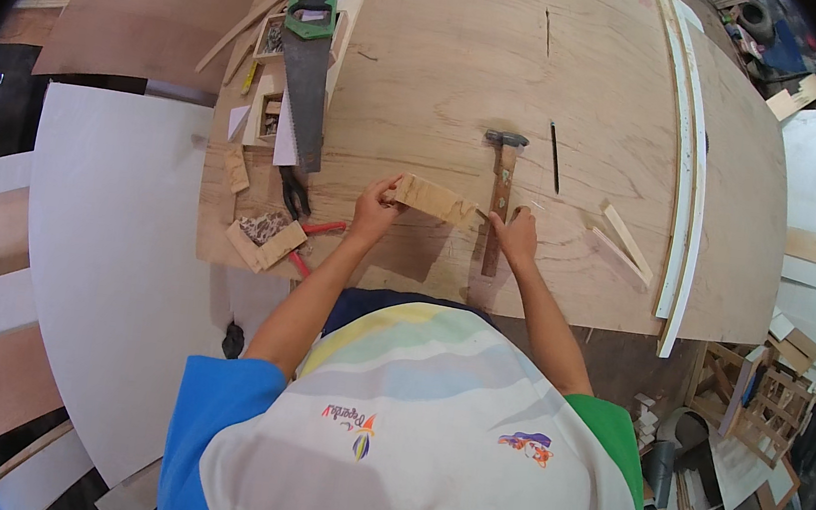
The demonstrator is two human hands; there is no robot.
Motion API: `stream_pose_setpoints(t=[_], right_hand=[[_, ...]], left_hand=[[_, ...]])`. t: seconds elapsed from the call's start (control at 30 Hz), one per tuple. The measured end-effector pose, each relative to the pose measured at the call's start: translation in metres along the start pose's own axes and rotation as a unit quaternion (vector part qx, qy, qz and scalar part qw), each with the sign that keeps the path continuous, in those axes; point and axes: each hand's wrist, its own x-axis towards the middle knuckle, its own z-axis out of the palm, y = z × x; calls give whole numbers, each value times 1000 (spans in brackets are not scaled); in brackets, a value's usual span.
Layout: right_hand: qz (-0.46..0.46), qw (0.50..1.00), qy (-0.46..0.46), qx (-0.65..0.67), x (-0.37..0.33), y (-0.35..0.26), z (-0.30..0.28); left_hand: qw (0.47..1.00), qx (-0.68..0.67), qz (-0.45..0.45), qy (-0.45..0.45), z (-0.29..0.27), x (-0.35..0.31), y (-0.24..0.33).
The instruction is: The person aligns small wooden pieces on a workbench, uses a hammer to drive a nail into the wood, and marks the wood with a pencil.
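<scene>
A short light wooden block (434, 201) is held just above the workbench by my left hand (376, 209), its fingers closed on the block's left end. My right hand (514, 235) is at the block's other end, beside the handle of a hammer (503, 180). Its thumb and fingers come together near a small thin bit at the block's tip, too small to make out. The hammer lies head away from me, its handle passing beneath or beside my right thumb. A dark pencil (554, 158) rests to the right of the hammer.
A green-handled saw (307, 82) lies over wooden trays at the left. Near me are a small wooden box with nails (267, 239), red-handled pliers (326, 228) and a black-handled tool (294, 194). Two joined wood strips (626, 245) and long white strips (683, 186) lie right.
</scene>
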Motion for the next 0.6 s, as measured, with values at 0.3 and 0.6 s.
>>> stream_pose_setpoints(t=[0.3, 0.6], right_hand=[[29, 994, -98, -28, 4, -2, 6], [61, 912, -154, 375, -13, -16, -49]], left_hand=[[969, -147, -196, -21, -3, -7, 21], [954, -225, -198, -22, -5, -10, 47]])
